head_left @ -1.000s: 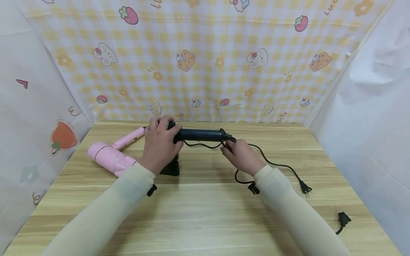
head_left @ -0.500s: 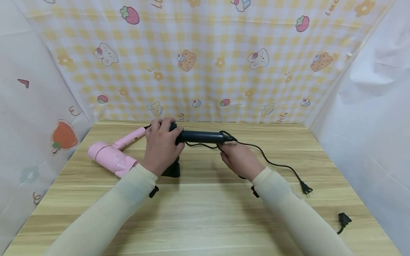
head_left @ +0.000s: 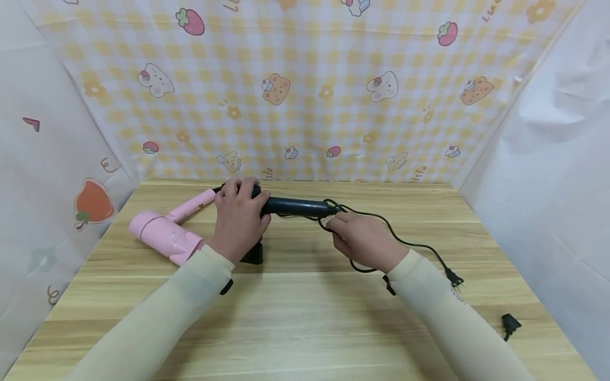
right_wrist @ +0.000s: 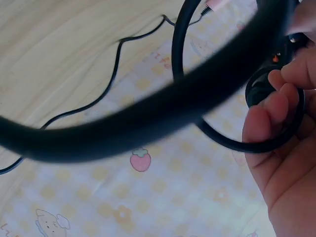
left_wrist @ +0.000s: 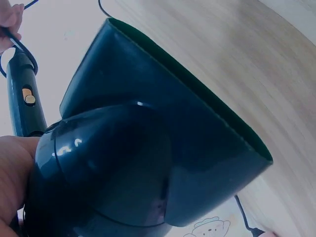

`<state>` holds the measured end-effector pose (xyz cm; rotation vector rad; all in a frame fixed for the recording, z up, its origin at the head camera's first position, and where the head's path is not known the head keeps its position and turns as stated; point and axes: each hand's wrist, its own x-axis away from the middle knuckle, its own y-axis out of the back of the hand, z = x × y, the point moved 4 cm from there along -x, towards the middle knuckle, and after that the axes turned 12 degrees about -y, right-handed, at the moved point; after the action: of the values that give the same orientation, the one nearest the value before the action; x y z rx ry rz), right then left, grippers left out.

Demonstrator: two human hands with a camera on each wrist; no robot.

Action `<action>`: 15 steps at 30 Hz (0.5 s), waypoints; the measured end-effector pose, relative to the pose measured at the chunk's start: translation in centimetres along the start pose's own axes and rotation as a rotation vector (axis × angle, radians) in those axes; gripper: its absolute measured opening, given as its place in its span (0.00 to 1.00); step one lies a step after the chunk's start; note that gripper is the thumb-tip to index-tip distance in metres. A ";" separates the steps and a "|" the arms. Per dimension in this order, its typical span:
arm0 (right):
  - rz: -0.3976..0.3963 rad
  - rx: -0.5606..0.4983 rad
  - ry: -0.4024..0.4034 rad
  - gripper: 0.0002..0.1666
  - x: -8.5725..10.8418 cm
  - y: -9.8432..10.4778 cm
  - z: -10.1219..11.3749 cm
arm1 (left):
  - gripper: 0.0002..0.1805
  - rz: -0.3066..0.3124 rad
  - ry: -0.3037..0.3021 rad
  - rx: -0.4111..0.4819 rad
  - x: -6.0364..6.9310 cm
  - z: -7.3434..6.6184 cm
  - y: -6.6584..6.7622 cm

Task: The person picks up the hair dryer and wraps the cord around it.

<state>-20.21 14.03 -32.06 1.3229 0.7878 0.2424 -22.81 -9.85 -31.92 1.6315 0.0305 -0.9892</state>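
My left hand (head_left: 240, 219) grips the body of a black hair dryer (head_left: 297, 206), whose handle stretches to the right above the table. In the left wrist view the wide flat nozzle (left_wrist: 173, 118) and the handle with its small switch (left_wrist: 29, 98) show large. At the handle's end my right hand (head_left: 367, 238) pinches the dryer's black cord (head_left: 362, 271). Loops of that cord (right_wrist: 237, 146) hang about the right fingers in the right wrist view. Part of the dryer's body is hidden under my left hand.
A pink hair dryer (head_left: 162, 233) lies on the wooden table (head_left: 305, 328) at the left, its black cord running behind. One plug (head_left: 454, 278) lies on the right, and another plug (head_left: 511, 323) sits nearer the right edge. A checked curtain (head_left: 305, 106) stands behind.
The cord loop at the handle's end has shifted as my right hand works it, and the handle's end has dipped slightly. My left hand keeps its grip on the black hair dryer.
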 end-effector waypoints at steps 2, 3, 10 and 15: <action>-0.020 -0.010 0.007 0.06 0.0 0.6 0.0 | 0.20 -0.001 -0.006 -0.009 0.0 0.0 0.0; -0.027 -0.020 0.012 0.05 0.0 0.8 0.0 | 0.21 -0.002 -0.008 -0.012 0.1 0.0 0.0; -0.084 -0.077 0.048 0.04 -0.4 2.0 -0.1 | 0.21 -0.010 -0.043 -0.020 0.4 0.0 -0.1; -0.106 -0.117 0.026 0.06 -0.6 2.3 -0.5 | 0.21 -0.019 -0.077 -0.013 0.4 -0.2 -0.1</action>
<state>-20.38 14.67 -29.73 1.1661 0.8510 0.2188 -22.50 -9.90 -32.23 1.5826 0.0007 -1.0633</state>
